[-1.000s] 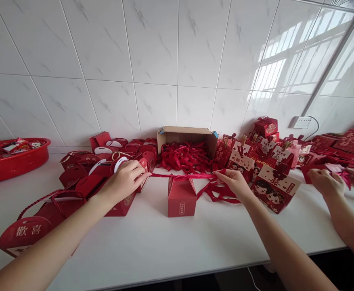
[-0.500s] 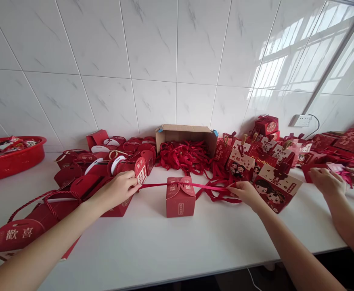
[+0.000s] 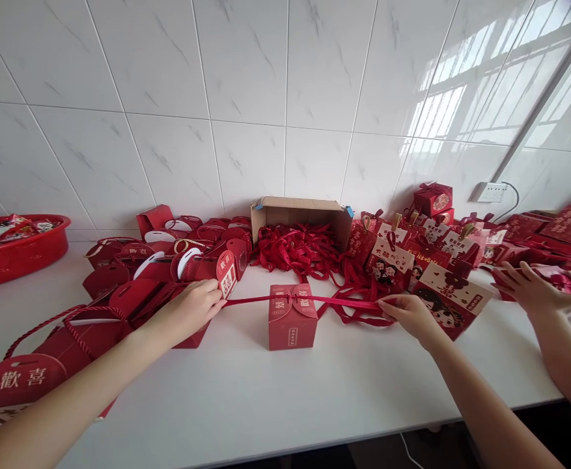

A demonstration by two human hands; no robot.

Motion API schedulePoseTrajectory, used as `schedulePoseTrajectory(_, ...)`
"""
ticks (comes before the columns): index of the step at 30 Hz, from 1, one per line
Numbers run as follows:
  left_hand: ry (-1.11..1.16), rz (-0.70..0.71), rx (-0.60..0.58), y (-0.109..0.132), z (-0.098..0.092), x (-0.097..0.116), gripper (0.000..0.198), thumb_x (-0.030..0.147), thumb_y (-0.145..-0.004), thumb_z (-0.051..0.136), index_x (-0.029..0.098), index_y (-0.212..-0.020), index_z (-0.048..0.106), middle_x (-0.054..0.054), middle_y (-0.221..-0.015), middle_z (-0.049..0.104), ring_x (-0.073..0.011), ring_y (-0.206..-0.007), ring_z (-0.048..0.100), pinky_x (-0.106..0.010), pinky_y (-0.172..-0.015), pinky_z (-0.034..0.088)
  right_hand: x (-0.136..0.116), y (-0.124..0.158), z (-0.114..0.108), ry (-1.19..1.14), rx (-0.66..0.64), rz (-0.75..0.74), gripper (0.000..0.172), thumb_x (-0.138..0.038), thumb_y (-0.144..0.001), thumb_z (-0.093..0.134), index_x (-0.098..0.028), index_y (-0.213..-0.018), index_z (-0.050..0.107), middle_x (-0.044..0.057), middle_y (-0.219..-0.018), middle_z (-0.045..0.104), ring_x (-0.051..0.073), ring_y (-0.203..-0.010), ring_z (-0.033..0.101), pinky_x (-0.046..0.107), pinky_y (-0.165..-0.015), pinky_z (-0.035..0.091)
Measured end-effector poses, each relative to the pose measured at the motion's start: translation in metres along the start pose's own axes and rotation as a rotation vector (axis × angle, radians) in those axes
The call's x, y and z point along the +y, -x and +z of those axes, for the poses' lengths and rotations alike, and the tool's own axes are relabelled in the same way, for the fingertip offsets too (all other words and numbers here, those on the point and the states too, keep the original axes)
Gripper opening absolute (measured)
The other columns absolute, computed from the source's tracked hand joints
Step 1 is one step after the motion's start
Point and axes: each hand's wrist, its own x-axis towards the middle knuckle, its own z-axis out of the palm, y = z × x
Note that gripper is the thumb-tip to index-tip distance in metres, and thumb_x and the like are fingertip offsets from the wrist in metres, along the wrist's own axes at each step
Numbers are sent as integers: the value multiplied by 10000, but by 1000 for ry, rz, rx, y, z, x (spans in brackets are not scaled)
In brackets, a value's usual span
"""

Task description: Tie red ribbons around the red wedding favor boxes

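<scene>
Tiled wall (image 3: 246, 78) at back, white table (image 3: 265, 391) below it. Left half of the table: heap of red handle bags (image 3: 133, 286); right half: printed boxes (image 3: 441, 290) stacked in rows back to the wall. Red basin (image 3: 16, 254) far left, w/ packets in it. Carton (image 3: 299, 212) on its side at the wall, centre, ribbon pile (image 3: 297, 251) spilling out the front. Small red box (image 3: 292, 318) upright mid-table, in front of the carton, flaps closed on top. L hand (image 3: 192, 309) closed, pinching the left end of the ribbon (image 3: 336, 301); R hand (image 3: 409, 314) closed, pinching the other end. Ribbon is stretched taut btwn both hands, running flat across the box top. Slack loops lie on the table just behind the R hand. Co-worker's hand (image 3: 529, 286) at the right edge, fingers spread, over smth red; can't tell what.
</scene>
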Motion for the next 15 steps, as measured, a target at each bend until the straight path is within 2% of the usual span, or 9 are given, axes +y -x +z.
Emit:
schedulePoseTrajectory(8,-83,-19,61,2,3,7,373,245,-907,408,176,-587,588,-44,-675,542,-181,-619,523,-325,-645,421,4,2,8,65,-24,-61,364,-491,-684,612,-166,-794,732,36,-598,641,160,-537,520,280,-513,371)
schedulePoseTrajectory(12,-166,-11,121,4,1,15,273,259,-892,448,186,-722,648,-68,-825,614,-236,-785,573,-379,-722,445,-2,3,6,78,3,-115,405,-498,-706,625,-173,-936,699,55,-742,683,192,-636,588,314,-586,452)
schedulePoseTrajectory(15,-53,-57,196,-2,-1,27,193,277,-881,476,188,-873,647,-86,-990,634,-257,-924,591,-395,-802,471,-20,6,11,48,9,-178,451,-539,-748,613,-180,-1016,662,78,-888,697,218,-800,639,334,-711,507)
